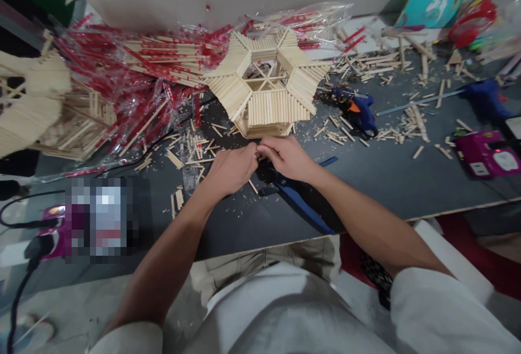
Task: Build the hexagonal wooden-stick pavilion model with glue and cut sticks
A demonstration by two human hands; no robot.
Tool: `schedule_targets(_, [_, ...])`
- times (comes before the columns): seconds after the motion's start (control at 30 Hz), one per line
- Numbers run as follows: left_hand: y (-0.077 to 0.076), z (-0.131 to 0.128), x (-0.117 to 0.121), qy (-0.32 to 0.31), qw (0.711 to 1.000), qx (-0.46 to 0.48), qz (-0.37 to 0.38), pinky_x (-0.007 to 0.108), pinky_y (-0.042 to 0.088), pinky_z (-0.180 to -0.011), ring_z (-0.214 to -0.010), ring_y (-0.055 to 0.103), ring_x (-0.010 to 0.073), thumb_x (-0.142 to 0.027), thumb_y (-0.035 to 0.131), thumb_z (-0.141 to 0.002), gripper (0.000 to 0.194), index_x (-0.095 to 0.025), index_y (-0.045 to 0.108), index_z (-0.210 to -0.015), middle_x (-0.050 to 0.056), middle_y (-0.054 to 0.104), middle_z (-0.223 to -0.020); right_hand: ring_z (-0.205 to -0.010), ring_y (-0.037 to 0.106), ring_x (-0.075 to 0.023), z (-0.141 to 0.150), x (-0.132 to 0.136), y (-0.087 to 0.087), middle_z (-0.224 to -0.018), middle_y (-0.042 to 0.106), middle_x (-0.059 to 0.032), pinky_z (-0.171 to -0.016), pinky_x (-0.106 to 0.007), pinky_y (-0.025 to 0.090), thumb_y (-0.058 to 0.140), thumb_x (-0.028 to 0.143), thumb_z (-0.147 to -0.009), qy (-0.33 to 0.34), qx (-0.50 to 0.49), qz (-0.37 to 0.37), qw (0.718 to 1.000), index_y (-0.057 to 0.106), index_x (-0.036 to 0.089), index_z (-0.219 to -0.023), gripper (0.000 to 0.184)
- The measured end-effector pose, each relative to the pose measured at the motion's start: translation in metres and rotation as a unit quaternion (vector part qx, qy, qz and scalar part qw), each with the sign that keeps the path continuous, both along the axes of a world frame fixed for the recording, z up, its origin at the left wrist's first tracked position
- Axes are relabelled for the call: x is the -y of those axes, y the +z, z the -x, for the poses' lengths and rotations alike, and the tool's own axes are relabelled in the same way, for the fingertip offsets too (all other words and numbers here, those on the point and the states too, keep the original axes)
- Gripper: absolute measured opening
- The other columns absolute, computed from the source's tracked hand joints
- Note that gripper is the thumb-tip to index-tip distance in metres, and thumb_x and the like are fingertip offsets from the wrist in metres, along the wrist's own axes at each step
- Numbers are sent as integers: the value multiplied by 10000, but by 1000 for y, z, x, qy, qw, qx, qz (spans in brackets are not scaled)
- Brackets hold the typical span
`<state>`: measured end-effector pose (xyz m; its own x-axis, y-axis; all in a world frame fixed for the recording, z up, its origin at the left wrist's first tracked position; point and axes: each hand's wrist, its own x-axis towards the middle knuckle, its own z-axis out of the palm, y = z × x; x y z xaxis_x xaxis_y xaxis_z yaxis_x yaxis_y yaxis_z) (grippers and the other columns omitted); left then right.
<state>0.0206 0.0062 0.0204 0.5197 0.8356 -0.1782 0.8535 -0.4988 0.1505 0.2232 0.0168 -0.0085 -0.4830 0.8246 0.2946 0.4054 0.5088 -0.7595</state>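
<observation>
My left hand [238, 168] and my right hand [288, 157] meet at the middle of the table, fingers closed and thumbs nearly touching. Something small and dark may be between the fingertips, but I cannot make it out. Just beyond them stands a star-shaped structure of pale wooden sticks [268, 107], with an open frame in its centre. Below my right hand lies a tool with blue handles [305, 208], partly hidden by the hand and forearm. A loose wooden stick [253, 186] rests close to my left hand.
A second stick structure [30, 118] stands at the left. Red-and-clear plastic wrappers with sticks [163, 61] pile up behind. A blue glue gun [360, 109] lies right of the star among stick offcuts. Purple power boxes [486, 153] and cords sit near both sides.
</observation>
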Motion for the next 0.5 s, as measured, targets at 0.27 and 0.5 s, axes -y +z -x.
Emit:
schedule_targets(0.27, [3,0,1,10,1000,-2,17,378,482,-747,-887,754,321,-318,285,-1072,367,-156,603,-1158,141,772,-957,-712,545,-149,0,0,-1,-742,597,-15,-702,-277,361,455,375,-1110,10,-1,-14,1000,578,188,-810,374])
schedule_targets(0.5, [3,2,1,-3,1000,5,8,367,452,-698,-853,753,315,-339,291,-1077,360,-162,603,-1115,134,773,-948,-719,545,-153,0,0,0,-746,608,-14,-697,-277,361,452,402,-1111,13,6,-4,1000,564,197,-810,382])
